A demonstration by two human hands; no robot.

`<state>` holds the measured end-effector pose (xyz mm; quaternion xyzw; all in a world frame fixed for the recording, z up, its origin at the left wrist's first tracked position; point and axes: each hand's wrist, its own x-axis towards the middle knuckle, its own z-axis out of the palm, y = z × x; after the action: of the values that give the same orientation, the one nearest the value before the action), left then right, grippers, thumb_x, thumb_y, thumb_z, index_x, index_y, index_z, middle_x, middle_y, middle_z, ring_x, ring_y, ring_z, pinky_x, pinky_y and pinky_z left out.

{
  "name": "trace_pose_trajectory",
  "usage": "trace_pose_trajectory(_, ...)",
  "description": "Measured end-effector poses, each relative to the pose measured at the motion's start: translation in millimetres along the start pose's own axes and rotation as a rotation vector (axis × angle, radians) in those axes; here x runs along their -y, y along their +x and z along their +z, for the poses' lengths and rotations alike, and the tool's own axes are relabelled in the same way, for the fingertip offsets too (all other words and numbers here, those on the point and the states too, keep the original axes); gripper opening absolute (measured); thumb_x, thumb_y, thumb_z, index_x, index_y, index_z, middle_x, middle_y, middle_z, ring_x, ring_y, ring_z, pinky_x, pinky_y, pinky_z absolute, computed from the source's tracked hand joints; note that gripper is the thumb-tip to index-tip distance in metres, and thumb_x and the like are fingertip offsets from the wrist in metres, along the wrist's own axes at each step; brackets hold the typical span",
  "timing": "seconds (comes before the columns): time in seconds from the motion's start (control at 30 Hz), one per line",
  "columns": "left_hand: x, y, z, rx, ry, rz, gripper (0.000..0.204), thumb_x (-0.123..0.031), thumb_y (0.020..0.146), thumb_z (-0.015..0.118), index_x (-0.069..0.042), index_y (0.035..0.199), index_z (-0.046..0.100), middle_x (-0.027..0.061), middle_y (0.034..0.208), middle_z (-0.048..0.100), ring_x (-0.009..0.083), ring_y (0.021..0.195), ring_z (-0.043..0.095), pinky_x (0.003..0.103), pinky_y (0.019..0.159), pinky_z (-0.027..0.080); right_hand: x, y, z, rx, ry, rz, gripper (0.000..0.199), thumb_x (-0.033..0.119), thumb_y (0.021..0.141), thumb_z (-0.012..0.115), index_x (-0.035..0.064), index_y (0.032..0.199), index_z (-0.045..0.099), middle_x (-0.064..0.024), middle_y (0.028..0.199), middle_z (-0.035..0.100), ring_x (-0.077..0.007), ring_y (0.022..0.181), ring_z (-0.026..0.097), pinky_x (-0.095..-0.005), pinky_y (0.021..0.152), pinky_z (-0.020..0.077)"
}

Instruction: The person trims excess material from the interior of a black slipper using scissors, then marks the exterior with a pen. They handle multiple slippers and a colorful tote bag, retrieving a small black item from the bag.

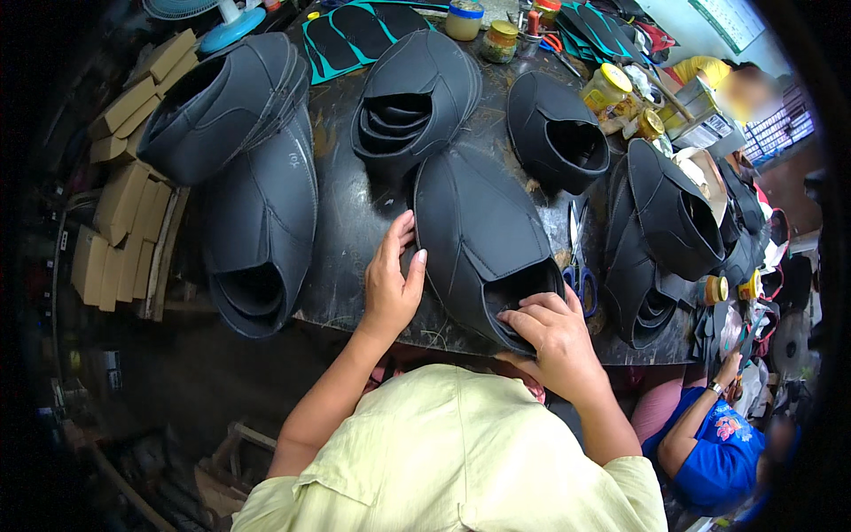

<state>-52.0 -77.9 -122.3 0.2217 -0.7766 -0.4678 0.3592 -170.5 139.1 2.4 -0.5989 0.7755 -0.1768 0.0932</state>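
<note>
A black shoe upper (pixel 483 213) lies on the dark table in front of me, its rounded toe pointing away and its opening towards me. My left hand (pixel 396 279) rests against its left side with the fingers stretched out. At the near end, my right hand (pixel 558 341) has its fingers curled over the rim of the opening and grips the edge. Part of that grip is hidden behind the upper. Just right of the upper lies a pair of scissors (pixel 581 279) with blue handles. Beyond it sits a nested stack of black uppers (pixel 417 97).
More black uppers are piled at the left (pixel 261 204) and right (pixel 669 213), with a single upper (pixel 554 133) behind. Jars (pixel 607 86) and teal-edged cut pieces (pixel 355 35) line the far side. Cardboard boxes (pixel 124 199) stand left. A person in blue (pixel 718 443) sits at right.
</note>
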Motion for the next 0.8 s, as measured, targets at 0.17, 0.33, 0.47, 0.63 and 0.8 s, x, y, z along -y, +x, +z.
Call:
trace_pose_trajectory(0.17, 2.4, -1.6, -0.1, -0.001, -0.039, 0.004, 0.055, -0.003, 0.097, 0.058, -0.001, 0.149, 0.041, 0.0245, 0.132, 0.063, 0.0351, 0.118, 0.066, 0.043, 0.101, 0.051, -18.8, -13.3, 12.8, -0.162, 0.054, -0.016, 0.036, 0.021, 0.067, 0.088, 0.0065, 0.096, 0.072, -0.0049, 0.084, 0.064, -0.0268, 0.094, 0.062, -0.0444, 0.09, 0.0446)
trace_pose_trajectory(0.33, 4.8, -3.0, -0.2, 0.013, -0.181, -0.053, 0.051, -0.008, 0.104, 0.051, 0.0, 0.152, 0.037, 0.0238, 0.132, 0.063, 0.0279, 0.116, 0.067, 0.038, 0.101, 0.051, -27.7, -25.5, 13.0, -0.271, 0.104, -0.064, 0.04, 0.02, 0.059, 0.089, 0.0021, 0.09, 0.071, -0.0081, 0.085, 0.067, -0.0289, 0.085, 0.063, -0.0402, 0.077, 0.0469)
trace_pose_trajectory(0.47, 1.0, -0.4, -4.7, 0.051, -0.349, -0.115, 0.051, -0.018, 0.108, 0.05, 0.0, 0.152, 0.034, 0.0245, 0.129, 0.064, 0.0272, 0.112, 0.069, 0.037, 0.096, 0.055, -25.4, -38.4, 12.5, -0.284, 0.203, -0.019, 0.038, 0.019, 0.062, 0.089, 0.0029, 0.091, 0.071, -0.0086, 0.084, 0.066, -0.0289, 0.087, 0.063, -0.0404, 0.081, 0.0468)
trace_pose_trajectory(0.63, -24.9, 0.0, -0.2, 0.281, -0.953, -0.533, 0.053, -0.032, 0.11, 0.043, -0.005, 0.154, 0.033, 0.0168, 0.131, 0.062, 0.0241, 0.111, 0.068, 0.039, 0.095, 0.055, -28.5, -49.1, 9.3, -0.332, 0.281, 0.032, 0.042, 0.017, 0.062, 0.09, 0.0003, 0.094, 0.071, -0.0105, 0.085, 0.066, -0.0305, 0.087, 0.062, -0.0401, 0.08, 0.0487)
trace_pose_trajectory(0.8, -63.1, -2.5, 17.1, 0.462, -1.191, -0.564, 0.048, -0.029, 0.11, 0.04, -0.008, 0.153, 0.035, 0.0111, 0.132, 0.062, 0.0216, 0.112, 0.067, 0.041, 0.095, 0.057, -34.2, -50.7, 4.9, -0.36, 0.422, 0.05, 0.043, 0.019, 0.074, 0.085, -0.004, 0.107, 0.07, -0.0118, 0.088, 0.065, -0.0291, 0.088, 0.06, -0.0381, 0.08, 0.0485)
